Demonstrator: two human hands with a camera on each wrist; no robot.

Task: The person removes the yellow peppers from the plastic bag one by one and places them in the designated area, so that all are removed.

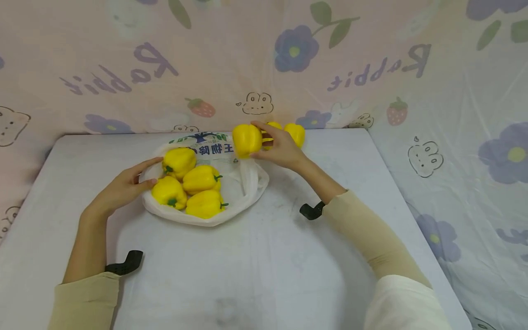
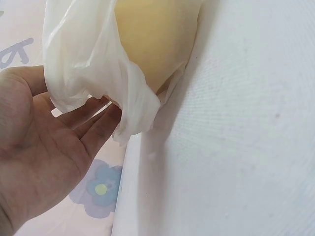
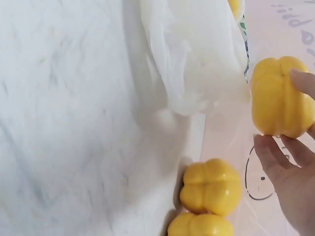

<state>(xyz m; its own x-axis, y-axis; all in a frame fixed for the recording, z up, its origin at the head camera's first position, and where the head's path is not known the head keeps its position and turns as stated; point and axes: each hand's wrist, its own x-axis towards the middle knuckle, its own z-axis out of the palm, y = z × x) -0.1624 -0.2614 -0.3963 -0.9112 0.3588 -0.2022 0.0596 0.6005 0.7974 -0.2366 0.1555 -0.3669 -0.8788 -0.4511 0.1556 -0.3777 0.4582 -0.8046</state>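
A yellow bell pepper (image 1: 246, 141) is gripped between the thumb and fingers of my right hand (image 1: 283, 147), raised by the right rim of a white plastic bag (image 1: 243, 198). In the right wrist view this pepper (image 3: 279, 101) shows its lobed side, off the table. The bag stands wide at the mouth, with several yellow peppers (image 1: 202, 179) with green stems lying inside. At its left rim, my left hand (image 1: 125, 188) holds the bag's edge between thumb and fingers. The left wrist view shows the thin plastic (image 2: 83, 54) covering part of those fingers.
Two more yellow peppers (image 1: 295, 135) sit at the table's back edge behind my right hand; the right wrist view shows them side by side (image 3: 211, 187). A white cloth covers the table (image 1: 280, 266). Printed fabric (image 1: 231, 59) hangs behind it. Black wrist mounts (image 1: 129, 262) jut from both sleeves.
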